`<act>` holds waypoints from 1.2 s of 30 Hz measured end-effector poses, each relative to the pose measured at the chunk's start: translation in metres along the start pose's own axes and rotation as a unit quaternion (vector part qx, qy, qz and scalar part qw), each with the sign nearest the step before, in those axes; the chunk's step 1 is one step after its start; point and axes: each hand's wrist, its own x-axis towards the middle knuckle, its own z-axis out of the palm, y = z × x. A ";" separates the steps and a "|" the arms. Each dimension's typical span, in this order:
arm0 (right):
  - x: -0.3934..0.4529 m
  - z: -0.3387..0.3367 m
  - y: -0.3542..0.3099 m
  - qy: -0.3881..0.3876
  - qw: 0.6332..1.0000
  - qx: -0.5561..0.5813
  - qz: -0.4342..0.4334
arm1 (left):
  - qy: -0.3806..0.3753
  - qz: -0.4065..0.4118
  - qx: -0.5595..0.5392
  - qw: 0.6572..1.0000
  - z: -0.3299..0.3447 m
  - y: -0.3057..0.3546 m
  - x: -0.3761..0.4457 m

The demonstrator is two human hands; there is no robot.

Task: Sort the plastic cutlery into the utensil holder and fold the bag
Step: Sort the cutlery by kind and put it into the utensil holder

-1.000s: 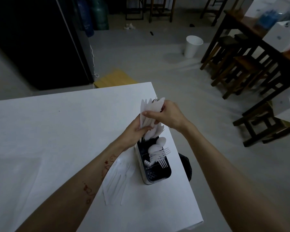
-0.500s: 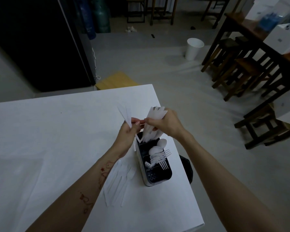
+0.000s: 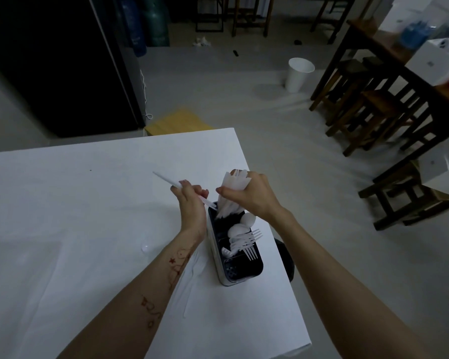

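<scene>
Utensil holder stands on the table just below both my hands; spoons and forks fill its nearer compartments. My right hand stays clenched round the knife bundle over the far compartment. Since half a second ago my left hand has pinched one knife clear of it, tip now at the holder's rim: sorting continues, bag under my left forearm unfolded.

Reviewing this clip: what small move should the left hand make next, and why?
Probably lower the single knife held by the left hand into the far compartment of the utensil holder. Its lower end already sits at that rim, beside the knife bundle gripped by the right hand.
</scene>
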 end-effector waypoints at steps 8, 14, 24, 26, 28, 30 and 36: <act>-0.013 0.005 -0.005 0.036 0.998 0.054 -0.006 | -0.175 0.126 0.278 0.936 -0.029 -0.015 -0.022; -0.023 0.016 0.003 0.090 0.990 0.067 -0.089 | -0.303 0.104 0.352 0.879 -0.036 -0.037 -0.014; -0.027 0.021 0.004 0.140 0.964 -0.037 -0.224 | -0.287 0.078 0.394 0.869 -0.035 -0.045 -0.006; -0.027 0.025 0.013 0.088 0.952 -0.153 -0.249 | -0.294 0.076 0.395 0.867 -0.036 -0.044 -0.004; -0.028 0.029 0.019 0.057 0.949 -0.194 -0.243 | -0.296 0.065 0.396 0.867 -0.037 -0.039 -0.008; -0.031 0.029 0.014 0.057 0.951 -0.186 -0.239 | -0.304 0.065 0.394 0.865 -0.039 -0.034 -0.015; -0.024 0.047 0.011 0.011 0.916 -0.333 -0.224 | -0.323 0.068 0.384 0.862 -0.048 -0.029 -0.022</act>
